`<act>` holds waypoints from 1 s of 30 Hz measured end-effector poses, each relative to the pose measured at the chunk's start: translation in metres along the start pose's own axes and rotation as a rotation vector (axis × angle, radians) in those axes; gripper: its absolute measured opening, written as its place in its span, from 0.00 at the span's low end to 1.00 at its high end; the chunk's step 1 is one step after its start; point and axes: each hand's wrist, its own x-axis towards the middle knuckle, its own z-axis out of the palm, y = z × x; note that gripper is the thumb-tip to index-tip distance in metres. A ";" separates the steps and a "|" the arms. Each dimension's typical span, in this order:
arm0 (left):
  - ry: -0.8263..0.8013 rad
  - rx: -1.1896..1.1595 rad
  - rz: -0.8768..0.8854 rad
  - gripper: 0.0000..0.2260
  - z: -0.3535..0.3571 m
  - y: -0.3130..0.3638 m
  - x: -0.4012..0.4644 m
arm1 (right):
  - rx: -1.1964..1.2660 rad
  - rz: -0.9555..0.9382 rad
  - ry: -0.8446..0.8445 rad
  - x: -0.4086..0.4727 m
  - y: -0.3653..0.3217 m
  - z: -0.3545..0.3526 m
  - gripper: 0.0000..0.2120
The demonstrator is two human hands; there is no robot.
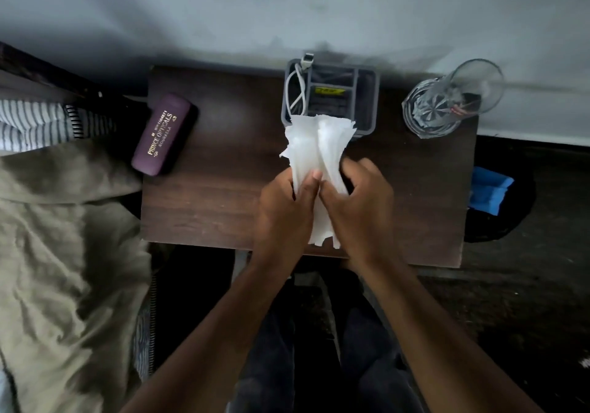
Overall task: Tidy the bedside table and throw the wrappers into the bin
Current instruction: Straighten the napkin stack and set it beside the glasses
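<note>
A crumpled white tissue is squeezed between both of my hands above the middle of the dark wooden bedside table. My left hand grips its left side, thumb pressed on the paper. My right hand wraps its right side. The tissue's top fans out towards the grey organiser and its lower end sticks out below my palms. A black bin stands on the floor right of the table, with something blue inside.
A purple spectacle case lies at the table's left back. A grey organiser tray with a white cable stands at the back middle. A clear glass is at the back right corner. An olive bedsheet lies left.
</note>
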 end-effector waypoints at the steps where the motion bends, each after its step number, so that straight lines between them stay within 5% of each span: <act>1: -0.034 -0.044 -0.016 0.16 0.004 0.003 -0.002 | -0.012 -0.010 -0.011 -0.002 -0.002 -0.001 0.05; 5: -0.224 -0.290 -0.140 0.19 0.010 0.014 -0.006 | -0.100 -0.025 -0.188 -0.006 -0.005 -0.006 0.17; 10: -0.145 -0.400 -0.188 0.11 0.009 0.023 0.000 | -0.001 -0.085 -0.417 -0.002 0.003 -0.035 0.26; 14: -0.104 -0.420 -0.329 0.15 0.009 0.031 0.013 | 0.097 0.064 -0.292 0.020 0.023 -0.068 0.20; 19: -0.182 -0.471 -0.387 0.15 0.021 0.048 0.018 | 0.446 0.431 -0.668 0.039 0.044 -0.080 0.12; 24: -0.141 -0.393 -0.253 0.15 0.020 0.062 0.043 | 0.501 0.429 -0.737 0.049 0.053 -0.085 0.11; 30: -0.341 -0.220 -0.118 0.11 0.020 0.092 0.065 | 0.638 0.341 -0.657 0.075 0.031 -0.089 0.13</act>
